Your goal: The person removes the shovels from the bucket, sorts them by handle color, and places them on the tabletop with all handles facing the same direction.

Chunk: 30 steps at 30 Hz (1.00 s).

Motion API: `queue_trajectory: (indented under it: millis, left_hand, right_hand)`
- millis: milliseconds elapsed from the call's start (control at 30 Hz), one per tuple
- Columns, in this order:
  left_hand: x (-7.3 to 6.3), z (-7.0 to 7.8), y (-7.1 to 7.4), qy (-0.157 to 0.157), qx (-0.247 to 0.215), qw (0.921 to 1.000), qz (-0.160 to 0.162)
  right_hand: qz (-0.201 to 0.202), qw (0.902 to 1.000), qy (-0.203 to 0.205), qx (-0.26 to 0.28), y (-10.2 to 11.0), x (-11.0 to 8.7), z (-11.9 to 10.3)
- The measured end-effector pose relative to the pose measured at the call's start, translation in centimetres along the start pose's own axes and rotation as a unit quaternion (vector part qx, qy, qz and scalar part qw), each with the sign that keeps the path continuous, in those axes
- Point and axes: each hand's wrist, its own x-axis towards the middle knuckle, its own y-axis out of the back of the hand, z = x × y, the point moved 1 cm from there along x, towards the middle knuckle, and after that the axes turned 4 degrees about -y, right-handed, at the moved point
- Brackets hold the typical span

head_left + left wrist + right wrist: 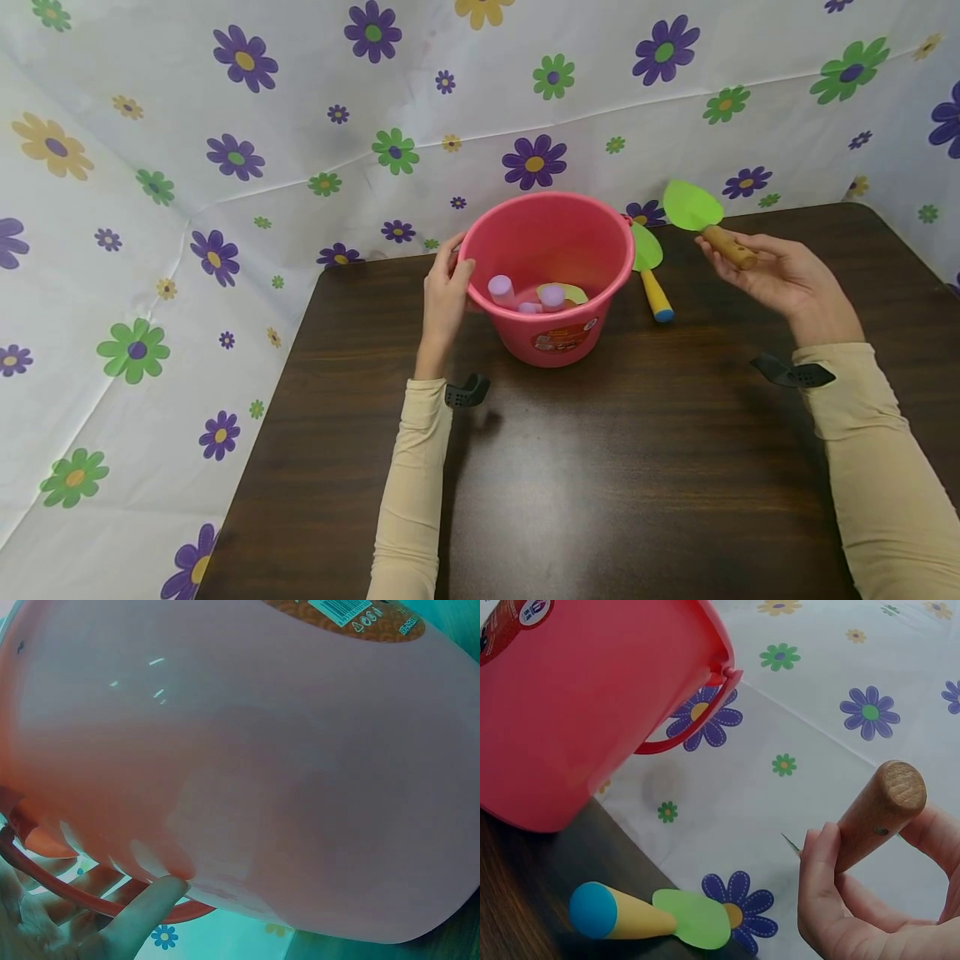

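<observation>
bucket [517, 337] bears barcode label [352, 616] (wording illegible)

Left sleeve [408, 492]: long, plain and pale beige, close-fitting, with fine wrinkles along its length; the left cuff [427, 393] ends at the wrist. Right sleeve [877, 475]: of matching colour, likewise plain, with soft creases and a fold behind the right cuff [840, 362]. Left wrist fitting [467, 392]: black, curved upward to a blunt end, dotted with small holes on the part nearest the sleeve. Right wrist fitting [795, 373]: black, wing-shaped, tapering at its outer end, also dotted with small holes. Left hand [446, 292] and right hand [791, 275]: both bare beyond the cuffs.
</observation>
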Motion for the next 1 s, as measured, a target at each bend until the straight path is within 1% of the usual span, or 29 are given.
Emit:
queue_trajectory:
  millis: [500,833,1000]
  left_hand:
    - [0.0,0.0,0.0,0.002,-0.002,1.0000,0.002]
    - [0.1,0.0,-0.1,0.002,0.004,1.0000,0.005]
    - [0.1,0.0,-0.1,0.003,0.005,1.0000,0.005]
  right_hand:
    - [0.000,1.0000,-0.002,0.001,1.2,0.3,-0.5]
    - [-0.018,0.9995,-0.009,-0.025,2.1,0.3,-0.6]
    - [-0.010,0.9994,-0.010,-0.032,2.4,0.4,-0.7]
